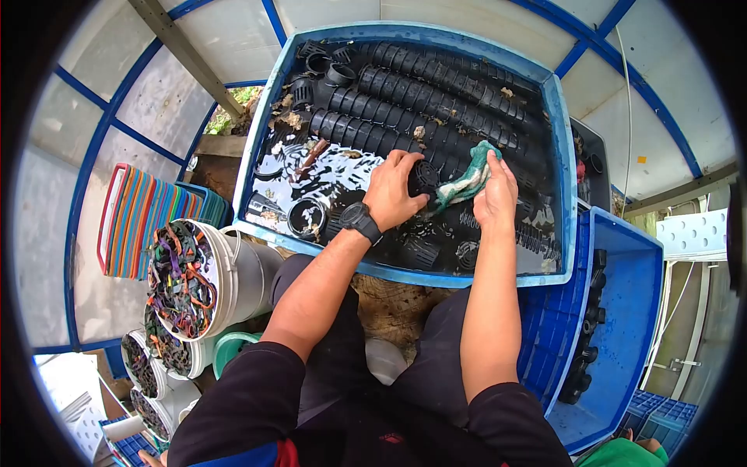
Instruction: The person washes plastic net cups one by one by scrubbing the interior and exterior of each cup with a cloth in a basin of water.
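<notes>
My left hand [394, 191], with a black watch on its wrist, has its fingers closed around the rim of a black net pot [423, 177] just over the water. In my right hand [498, 193] is a wet green and white cloth [465, 180], pinched between thumb and fingers, its lower end hanging beside the pot. Both hands are above a blue tub [261, 175] of dark water. Long stacks of nested black net pots [424, 92] lie across its far side. Loose net pots [306, 217] float nearer to me, among brown scraps.
White buckets [247, 272] full of tangled coloured strips stand at my left, near a stack of coloured trays [148, 222]. On the right is a blue crate [622, 311] with a row of black pots [585, 342] inside. Part of another person in green [622, 454] shows at lower right.
</notes>
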Motion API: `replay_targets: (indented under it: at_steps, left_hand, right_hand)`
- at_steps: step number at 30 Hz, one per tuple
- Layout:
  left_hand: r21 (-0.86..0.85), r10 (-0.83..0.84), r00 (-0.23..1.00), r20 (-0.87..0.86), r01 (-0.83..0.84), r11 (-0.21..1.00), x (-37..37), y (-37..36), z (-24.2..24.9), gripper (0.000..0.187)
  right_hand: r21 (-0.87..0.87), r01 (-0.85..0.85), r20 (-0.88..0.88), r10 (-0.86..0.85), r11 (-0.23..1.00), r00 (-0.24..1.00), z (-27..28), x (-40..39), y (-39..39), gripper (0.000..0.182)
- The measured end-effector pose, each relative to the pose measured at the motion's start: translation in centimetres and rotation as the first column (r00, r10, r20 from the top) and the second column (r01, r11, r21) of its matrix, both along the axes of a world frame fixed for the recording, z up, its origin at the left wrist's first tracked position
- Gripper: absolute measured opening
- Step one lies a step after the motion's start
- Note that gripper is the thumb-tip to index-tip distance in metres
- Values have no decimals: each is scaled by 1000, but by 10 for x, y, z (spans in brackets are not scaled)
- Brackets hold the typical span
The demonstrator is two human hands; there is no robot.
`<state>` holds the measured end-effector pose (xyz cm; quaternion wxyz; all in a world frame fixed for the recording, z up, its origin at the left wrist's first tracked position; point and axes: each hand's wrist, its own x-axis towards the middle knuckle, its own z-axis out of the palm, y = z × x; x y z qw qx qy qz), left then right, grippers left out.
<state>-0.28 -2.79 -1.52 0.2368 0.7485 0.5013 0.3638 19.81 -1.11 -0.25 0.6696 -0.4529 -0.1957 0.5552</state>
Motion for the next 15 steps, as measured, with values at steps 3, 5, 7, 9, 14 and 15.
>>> replay_targets:
  at_steps: [3,5,7,9,14,15]
  left_hand:
    - [90,49,995,-82,-42,995,-2,0,1,64]
    - [118,54,990,-129,-38,992,4,-7,1,65]
    - [79,34,987,-155,-22,997,11,-10,7,68]
    - [68,55,990,-130,-47,997,15,-9,10,69]
    - [221,-85,996,14,80,972,4,2,8,72]
    - [251,-175,974,141,136,958,-4,4,15,66]
  right_hand:
    - [-1,-7,70,7,1000,997,4,-3,-2,23]
    - [-39,-65,210,71,997,975,12,-9,-5,23]
    - [-60,-154,264,165,986,950,7,-7,-5,25]
    - [-88,-237,317,252,968,914,7,-8,-8,27]
    - [-83,-418,487,403,904,775,13,-30,-16,38]
    - [-76,-394,504,376,916,777,13,-30,-15,37]
